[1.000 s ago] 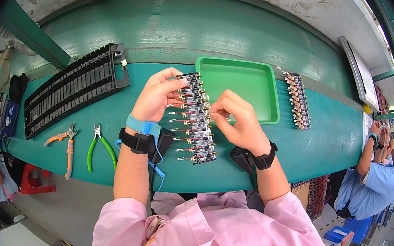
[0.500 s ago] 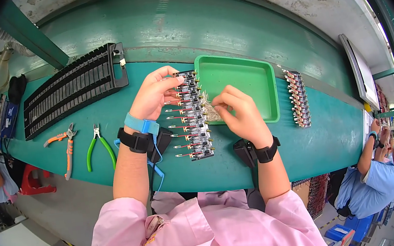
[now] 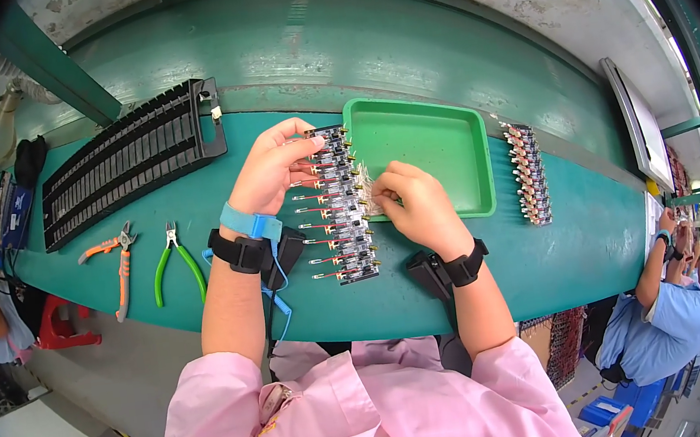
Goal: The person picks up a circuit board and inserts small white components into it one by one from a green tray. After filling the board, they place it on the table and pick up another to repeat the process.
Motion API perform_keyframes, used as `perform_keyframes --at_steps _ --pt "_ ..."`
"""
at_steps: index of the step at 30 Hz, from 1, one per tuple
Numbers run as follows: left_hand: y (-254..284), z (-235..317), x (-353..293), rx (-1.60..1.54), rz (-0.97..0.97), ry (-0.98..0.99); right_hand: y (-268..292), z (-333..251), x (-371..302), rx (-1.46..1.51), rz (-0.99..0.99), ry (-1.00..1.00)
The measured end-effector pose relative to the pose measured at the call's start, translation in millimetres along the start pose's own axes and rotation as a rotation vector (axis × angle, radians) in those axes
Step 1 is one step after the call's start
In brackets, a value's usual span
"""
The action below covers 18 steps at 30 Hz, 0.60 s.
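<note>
My left hand (image 3: 276, 168) is closed on the upper end of a long circuit board strip (image 3: 342, 206), thumb on its face. Rows of small parts cover the strip, with red-and-metal pins sticking out on the left and brass-coloured ends on the right. Beside the strip's right edge, my right hand (image 3: 420, 205) has its thumb and fingers pinched together at a heap of thin pale pieces (image 3: 361, 184). Anything between those fingertips is too small to make out. The heap lies at the left side of a green tray (image 3: 486, 158), partly hidden by the strip and my hand.
A black slotted rack (image 3: 129, 163) stands at the back left. In front of it lie orange-grey pliers (image 3: 124, 268) and green-handled cutters (image 3: 183, 261). Another populated strip (image 3: 528, 172) is right of the tray. A person in blue (image 3: 656, 329) works at the far right.
My right hand has moved slightly left toward the heap and the strip, and its fingers have drawn closer together. My left hand and the strip have barely shifted.
</note>
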State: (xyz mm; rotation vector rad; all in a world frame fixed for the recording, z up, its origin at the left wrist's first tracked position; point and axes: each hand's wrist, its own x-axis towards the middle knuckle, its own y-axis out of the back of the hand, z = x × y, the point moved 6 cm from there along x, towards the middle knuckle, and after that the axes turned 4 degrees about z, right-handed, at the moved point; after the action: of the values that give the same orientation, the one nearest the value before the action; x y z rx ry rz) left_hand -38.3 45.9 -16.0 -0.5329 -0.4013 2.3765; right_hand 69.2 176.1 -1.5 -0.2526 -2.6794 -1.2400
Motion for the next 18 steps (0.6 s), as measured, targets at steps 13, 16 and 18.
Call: perform_keyframes --at_steps 13,16,18 --pt "-1.4 1.1 -0.6 0.002 0.013 -0.006 18.0 -11.9 0.3 -0.024 0.122 0.129" --pt "0.1 0.9 -0.5 0.002 0.013 -0.006 20.4 -14.8 0.9 0.048 0.112 0.089" --pt "0.6 0.6 0.1 -0.006 0.013 -0.009 20.5 -12.5 1.1 0.194 0.079 -0.022"
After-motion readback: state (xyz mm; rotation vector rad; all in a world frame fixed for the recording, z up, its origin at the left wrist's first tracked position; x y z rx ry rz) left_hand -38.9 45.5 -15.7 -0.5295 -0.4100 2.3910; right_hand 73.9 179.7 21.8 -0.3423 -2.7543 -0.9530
